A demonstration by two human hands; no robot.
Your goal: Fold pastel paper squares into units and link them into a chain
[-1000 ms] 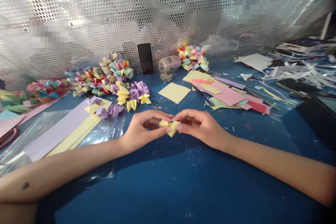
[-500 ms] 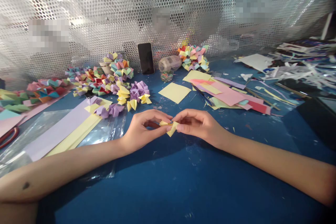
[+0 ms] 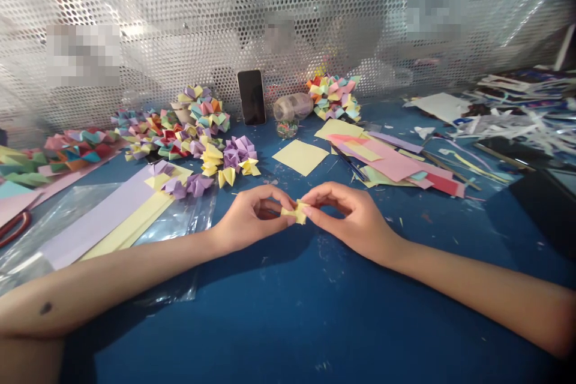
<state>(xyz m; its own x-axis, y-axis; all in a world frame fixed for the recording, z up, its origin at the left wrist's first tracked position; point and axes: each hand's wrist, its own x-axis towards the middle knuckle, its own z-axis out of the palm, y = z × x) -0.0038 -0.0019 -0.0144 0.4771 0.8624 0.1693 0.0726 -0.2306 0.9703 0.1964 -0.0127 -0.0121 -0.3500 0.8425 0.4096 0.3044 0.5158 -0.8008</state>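
Between my two hands is a small folded piece of yellow paper (image 3: 296,212), held just above the blue table. My left hand (image 3: 256,216) pinches its left side between thumb and fingers. On the other side, the thumb and fingertips of my right hand (image 3: 348,213) grip its right edge. Fingertips cover part of the folds. Just beyond the hands lies a flat yellow paper sheet (image 3: 300,157). Folded yellow paper pieces (image 3: 226,177) and purple ones (image 3: 238,153) sit beyond my left hand.
Purple and yellow strips (image 3: 105,216) lie on a clear plastic bag (image 3: 180,246) at left, near red scissor handles (image 3: 15,228). A phone (image 3: 251,98), tipped jar (image 3: 292,107) and paper ball (image 3: 335,96) stand at the back. Coloured sheets (image 3: 387,159) and shredded paper (image 3: 522,129) lie right.
The yellow paper has turned in my fingers and now shows a flatter, more square face. Both hands stay pinched on it, with the right fingers slightly shifted.
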